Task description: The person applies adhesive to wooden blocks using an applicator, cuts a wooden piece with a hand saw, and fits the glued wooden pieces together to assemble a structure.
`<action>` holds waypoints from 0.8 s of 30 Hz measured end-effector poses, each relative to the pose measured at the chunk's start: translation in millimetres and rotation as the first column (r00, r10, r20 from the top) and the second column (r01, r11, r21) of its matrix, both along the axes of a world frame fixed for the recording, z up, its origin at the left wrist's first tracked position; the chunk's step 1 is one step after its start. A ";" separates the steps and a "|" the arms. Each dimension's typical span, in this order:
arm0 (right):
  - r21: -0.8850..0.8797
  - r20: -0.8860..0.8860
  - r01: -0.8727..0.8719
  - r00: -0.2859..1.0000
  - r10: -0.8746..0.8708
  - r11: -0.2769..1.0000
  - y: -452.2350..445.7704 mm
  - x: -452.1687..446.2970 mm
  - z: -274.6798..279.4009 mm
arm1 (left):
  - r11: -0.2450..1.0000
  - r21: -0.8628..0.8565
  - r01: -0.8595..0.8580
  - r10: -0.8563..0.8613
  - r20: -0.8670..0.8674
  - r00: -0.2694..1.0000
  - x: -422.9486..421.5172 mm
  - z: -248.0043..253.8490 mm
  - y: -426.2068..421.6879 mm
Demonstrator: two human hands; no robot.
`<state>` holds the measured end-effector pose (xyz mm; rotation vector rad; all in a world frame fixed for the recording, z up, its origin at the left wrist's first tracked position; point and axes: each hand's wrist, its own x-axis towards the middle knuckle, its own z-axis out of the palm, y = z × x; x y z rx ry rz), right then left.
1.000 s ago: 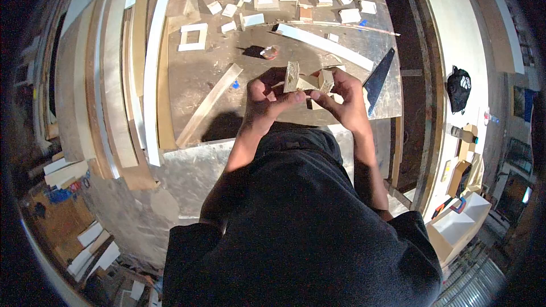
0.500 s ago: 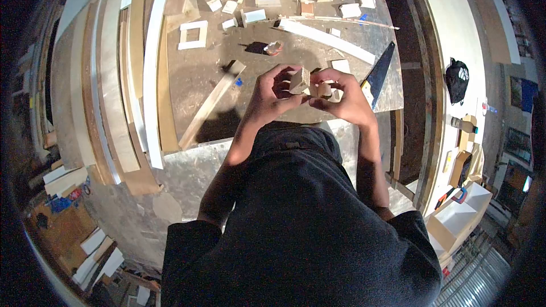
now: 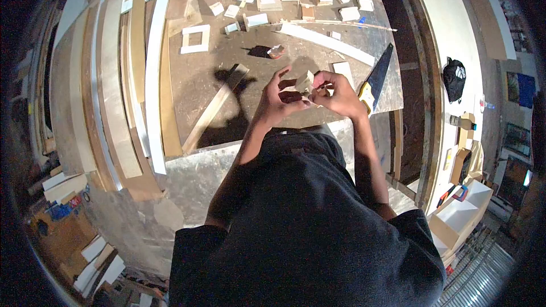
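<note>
Above the front edge of the wooden worktable (image 3: 261, 88), my right hand (image 3: 341, 95) pinches a small pale wooden block (image 3: 305, 82) between thumb and fingers. My left hand (image 3: 277, 102) is open beside it, fingers spread and curved around the block's left side. Its thumb tip is close to the block; whether they touch I cannot tell. Part of what my right fingers grip is hidden. To the right lies a handsaw (image 3: 380, 72) with a yellow-and-black handle. A small white-and-red item (image 3: 276, 52) sits farther back, its kind unclear.
Several small wooden assemblies (image 3: 268, 3) cover the back of the table. A square wooden frame (image 3: 184, 41) and a loose wood strip (image 3: 210, 115) lie to the left, near long boards (image 3: 153, 74). A white strip (image 3: 327, 44) lies behind my hands. A black bag (image 3: 454, 79) rests at right.
My left hand has let go of the wooden block and spread its fingers, shifting slightly right. The block now stays in my right hand. The view has shifted slightly.
</note>
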<state>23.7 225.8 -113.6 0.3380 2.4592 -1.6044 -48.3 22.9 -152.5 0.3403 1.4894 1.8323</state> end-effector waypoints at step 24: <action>0.796 0.017 -0.056 0.997 0.069 0.603 -10.8 -9.7 -174.0 | 0.902 -0.400 -0.162 0.179 0.006 0.984 49.4 -88.1 -118.4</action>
